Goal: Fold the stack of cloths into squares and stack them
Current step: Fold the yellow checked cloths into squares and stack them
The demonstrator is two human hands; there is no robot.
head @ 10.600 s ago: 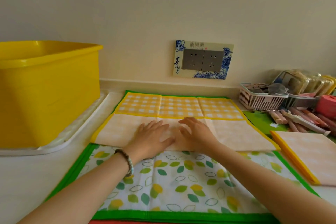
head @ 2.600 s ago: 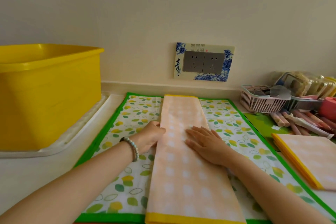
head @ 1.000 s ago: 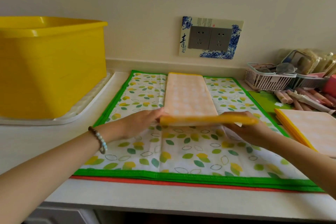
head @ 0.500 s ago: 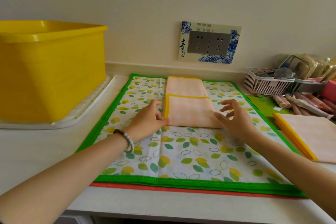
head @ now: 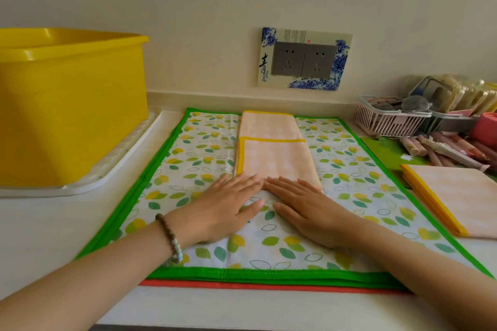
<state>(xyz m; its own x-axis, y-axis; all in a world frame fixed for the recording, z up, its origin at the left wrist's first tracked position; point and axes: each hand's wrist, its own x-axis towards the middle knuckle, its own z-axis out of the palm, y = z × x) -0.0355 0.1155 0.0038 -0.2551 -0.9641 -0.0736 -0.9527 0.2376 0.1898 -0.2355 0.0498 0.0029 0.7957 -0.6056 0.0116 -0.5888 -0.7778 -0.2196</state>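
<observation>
On the leaf-print cloth [head: 204,148], the peach strip [head: 274,158] stretches toward 12 o'clock from my left hand [head: 228,204] and right hand [head: 304,207], both flat on its near fold.

peach checked cloth [head: 277,158], leaf-print green-edged cloth [head: 349,188], yellow tub [head: 72,115]

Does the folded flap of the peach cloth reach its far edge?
No, the flap's yellow hem stops short, leaving a strip of the peach cloth uncovered.

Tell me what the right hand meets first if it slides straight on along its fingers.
The right hand touches the folded peach cloth at its near edge, so it would ride further onto that cloth, possibly brushing the fingertips of the left hand.
</observation>
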